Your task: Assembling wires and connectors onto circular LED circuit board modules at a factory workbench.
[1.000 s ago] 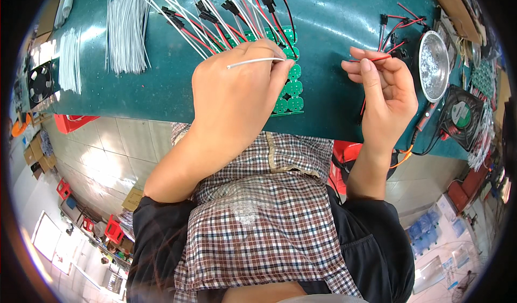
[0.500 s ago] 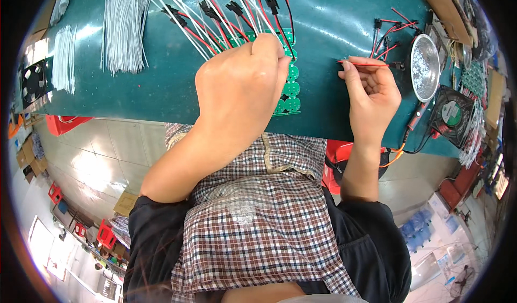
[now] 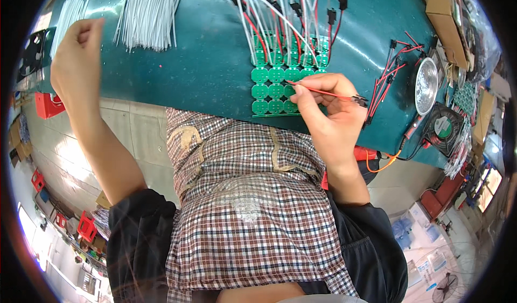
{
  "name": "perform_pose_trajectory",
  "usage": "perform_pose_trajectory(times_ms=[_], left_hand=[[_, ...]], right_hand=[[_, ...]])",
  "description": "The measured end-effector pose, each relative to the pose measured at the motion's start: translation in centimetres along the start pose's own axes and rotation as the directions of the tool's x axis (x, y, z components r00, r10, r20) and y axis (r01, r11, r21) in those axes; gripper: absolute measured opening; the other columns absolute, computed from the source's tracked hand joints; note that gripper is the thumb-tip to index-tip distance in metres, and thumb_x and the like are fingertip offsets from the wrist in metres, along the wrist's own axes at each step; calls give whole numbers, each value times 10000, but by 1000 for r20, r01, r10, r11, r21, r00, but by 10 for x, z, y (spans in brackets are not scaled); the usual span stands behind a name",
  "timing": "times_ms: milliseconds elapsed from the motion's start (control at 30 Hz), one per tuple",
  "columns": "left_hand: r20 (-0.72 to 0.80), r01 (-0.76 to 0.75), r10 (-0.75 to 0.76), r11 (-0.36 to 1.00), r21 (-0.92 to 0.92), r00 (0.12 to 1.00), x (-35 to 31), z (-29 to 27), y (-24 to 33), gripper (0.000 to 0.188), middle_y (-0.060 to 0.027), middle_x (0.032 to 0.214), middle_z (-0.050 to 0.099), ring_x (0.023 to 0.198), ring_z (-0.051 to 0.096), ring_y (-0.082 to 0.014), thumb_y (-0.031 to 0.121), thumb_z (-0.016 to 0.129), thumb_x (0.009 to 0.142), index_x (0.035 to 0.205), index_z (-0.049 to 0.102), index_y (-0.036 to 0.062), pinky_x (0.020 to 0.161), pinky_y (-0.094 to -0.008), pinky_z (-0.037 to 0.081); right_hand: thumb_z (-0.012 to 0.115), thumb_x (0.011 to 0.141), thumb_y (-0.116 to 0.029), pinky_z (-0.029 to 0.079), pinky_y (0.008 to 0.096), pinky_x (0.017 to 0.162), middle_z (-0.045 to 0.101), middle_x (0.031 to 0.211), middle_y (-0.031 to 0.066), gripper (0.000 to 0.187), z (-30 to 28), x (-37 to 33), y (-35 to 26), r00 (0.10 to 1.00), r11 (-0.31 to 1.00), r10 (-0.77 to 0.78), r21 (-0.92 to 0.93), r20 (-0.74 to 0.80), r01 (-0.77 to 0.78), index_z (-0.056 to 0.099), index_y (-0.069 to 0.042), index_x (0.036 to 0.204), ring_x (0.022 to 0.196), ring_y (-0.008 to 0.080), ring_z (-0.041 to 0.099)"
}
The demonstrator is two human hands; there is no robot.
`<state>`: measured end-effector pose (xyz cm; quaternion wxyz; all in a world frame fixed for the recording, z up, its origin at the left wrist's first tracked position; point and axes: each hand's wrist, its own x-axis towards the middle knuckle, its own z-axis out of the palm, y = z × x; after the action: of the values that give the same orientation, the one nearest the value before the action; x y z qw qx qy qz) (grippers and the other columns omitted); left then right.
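Note:
In my right hand (image 3: 334, 117) a thin red and black wire lead (image 3: 326, 92) with a black connector is pinched between thumb and fingers. Its bare end points left over the green circuit board panel (image 3: 259, 92), made of several rounded boards. White wires (image 3: 250, 33) and red-and-black connector leads (image 3: 336, 28) stand up from the panel's far rows. Far to the left, my left hand (image 3: 78, 52) has its fingers curled together beside a small bundle of short white wires (image 3: 69, 15); whether they hold one cannot be made out.
A larger bundle of white wires (image 3: 148, 17) lies at the far left. More red-and-black leads (image 3: 383, 85) rest right of my right hand. Beyond them are a round metal dish (image 3: 425, 87), a soldering iron (image 3: 413, 126), a black fan (image 3: 442, 128) and a cardboard box (image 3: 446, 23).
My left hand has left the circuit board panel for the small white wire bundle. My right hand has carried its lead left, over the panel. The view has shifted somewhat.

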<state>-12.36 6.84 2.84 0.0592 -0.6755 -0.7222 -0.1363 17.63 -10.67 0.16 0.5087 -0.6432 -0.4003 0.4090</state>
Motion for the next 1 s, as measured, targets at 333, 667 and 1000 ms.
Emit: perform_pose_trajectory(times_ms=[333, 667, 1000], left_hand=[[222, 87, -105, 992, 91, 969, 62, 61, -150, 429, -96, 955, 732, 902, 696, -268, 479, 598, 950, 1095, 715, 92, 816, -351, 506], [157, 194, -220, 968, 161, 963, 46, 31, -94, 408, -76, 953, 746, 877, 696, -217, 424, 612, 927, 1101, 725, 73, 817, -315, 511], [361, 99, 163, 789, -607, 918, 8, 44, -8, 314, -4, 712, 641, 640, 542, -61, 280, 734, 889, 929, 713, -31, 604, -220, 421]], right_hand=[[719, 822, 52, 487, 208, 579, 679, 833, 48, 88, 11, 5, -1, 999, 994, -17, -108, 36, 21, 654, 16, 871, 687, 69, 631], [722, 820, 38, 472, 203, 565, 672, 794, 34, 83, 12, 5, 0, 1000, 990, 2, -140, 7, -1, 653, 10, 856, 664, 61, 617], [697, 854, 88, 466, 191, 614, 668, 890, 59, 108, 16, 3, -6, 998, 985, 25, -171, 57, -15, 626, 33, 914, 710, 56, 595]])
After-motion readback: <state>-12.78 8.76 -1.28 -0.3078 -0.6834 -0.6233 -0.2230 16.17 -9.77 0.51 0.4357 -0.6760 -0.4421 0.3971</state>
